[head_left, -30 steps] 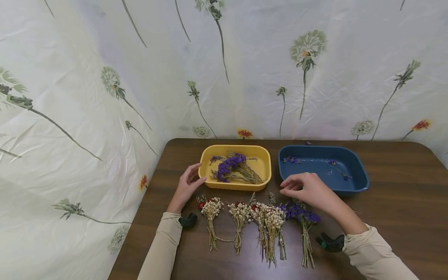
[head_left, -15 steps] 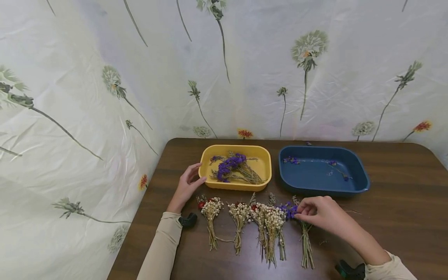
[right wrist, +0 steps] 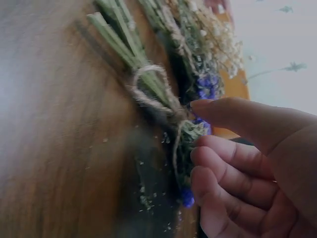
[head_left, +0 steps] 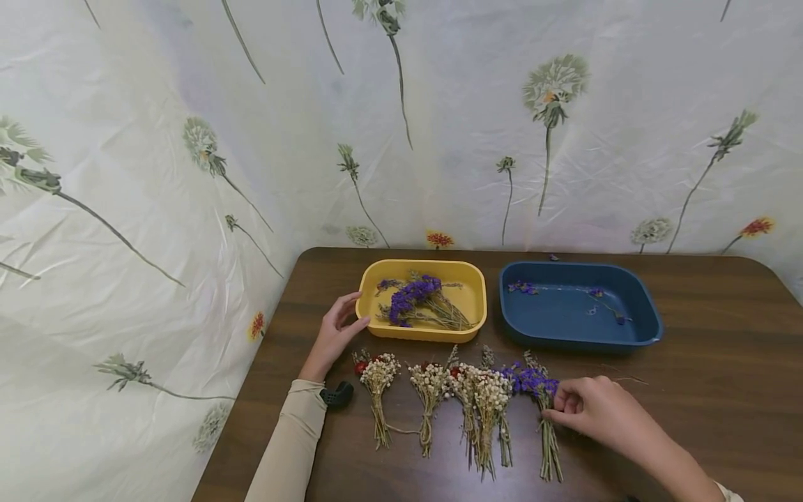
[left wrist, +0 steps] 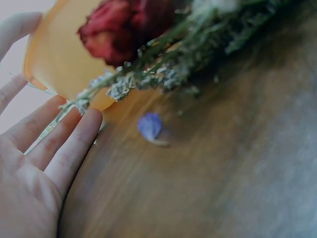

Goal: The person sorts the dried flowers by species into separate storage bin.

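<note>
Purple bundle [head_left: 541, 387] just beside my right hand [head_left: 592, 410], likely brittle.
I can't tell whether those fingers pinch the purple bundle or merely touch it; squeezing could crumble its heads, and a sideways pull could snag the white-flowered bundle [head_left: 492, 394] beyond. My left hand [head_left: 335, 333] rests, fingers relaxed, against the yellow tray [head_left: 426, 335], well apart.

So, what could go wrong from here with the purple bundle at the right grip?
The twine loop stands out near the right grip and might get snagged and pulled loose. The purple bundle could shed when handled: crumbs lie beside it.
</note>
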Demonstrator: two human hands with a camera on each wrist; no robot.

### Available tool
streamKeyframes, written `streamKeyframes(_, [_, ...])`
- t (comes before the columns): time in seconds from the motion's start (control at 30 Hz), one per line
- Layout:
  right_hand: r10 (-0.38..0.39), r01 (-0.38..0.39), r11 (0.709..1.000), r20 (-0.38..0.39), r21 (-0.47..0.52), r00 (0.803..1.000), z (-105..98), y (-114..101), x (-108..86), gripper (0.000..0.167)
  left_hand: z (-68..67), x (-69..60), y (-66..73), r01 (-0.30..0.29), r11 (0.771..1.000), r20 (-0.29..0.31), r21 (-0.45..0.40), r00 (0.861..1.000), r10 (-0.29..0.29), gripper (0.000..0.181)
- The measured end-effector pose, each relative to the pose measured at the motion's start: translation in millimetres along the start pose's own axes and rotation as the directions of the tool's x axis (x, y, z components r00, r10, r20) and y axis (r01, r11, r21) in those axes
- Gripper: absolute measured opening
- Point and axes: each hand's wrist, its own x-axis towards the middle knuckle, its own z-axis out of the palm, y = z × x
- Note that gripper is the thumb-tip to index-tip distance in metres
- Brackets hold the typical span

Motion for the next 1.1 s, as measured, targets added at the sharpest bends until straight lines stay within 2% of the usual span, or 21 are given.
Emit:
streamKeyframes(0.17, [0.046, -0.045, 0.998, 0.024, -0.05, 0.999, 3, 2, -4.5, 0.032, -2.0, 7.0, -20.8, 0.006, 1.0, -0.008, 0.014, 1.0, -0.006, 0.06])
streamKeyframes(0.33, [0.058, -0.059, 0.998, 0.092, 0.008, 0.994, 5, 4, -5.4, 0.026, -2.7, 7.1, -26.1, -0.022, 0.999, -0.016, 0.026, 1.0, 0.022, 0.057])
streamKeyframes(0.43, [0.055, -0.058, 0.998, 0.082, 0.03, 0.995, 6, 3, -5.3, 0.024, -2.7, 6.6, -25.8, -0.037, 0.999, -0.016, 0.032, 0.999, 0.037, 0.057])
streamKeyframes(0.57, [0.106, -0.106, 0.994, 0.048, 0.012, 0.993, 7, -1, -3.5, 0.029, -2.7, 6.3, -25.4, -0.035, 0.999, -0.015, 0.028, 0.999, 0.036, 0.057])
streamKeyframes(0.8, [0.176, -0.177, 0.984, 0.045, 0.015, 0.983, 6, -4, -1.5, 0.027, -1.9, 7.6, -25.7, -0.021, 1.0, -0.007, 0.012, 1.0, 0.021, 0.059])
streamKeyframes(1.0, [0.217, -0.223, 0.971, 0.066, 0.084, 0.974, 3, -2, -1.2, 0.018, -1.0, 4.6, -11.5, -0.003, 1.0, 0.002, -0.003, 1.0, 0.003, 0.06])
streamKeyframes(1.1, [0.226, -0.235, 0.964, 0.08, 0.128, 0.971, 0, -1, -1.8, 0.015, -1.2, 3.8, -8.9, -0.002, 1.0, 0.001, -0.001, 1.0, 0.002, 0.06])
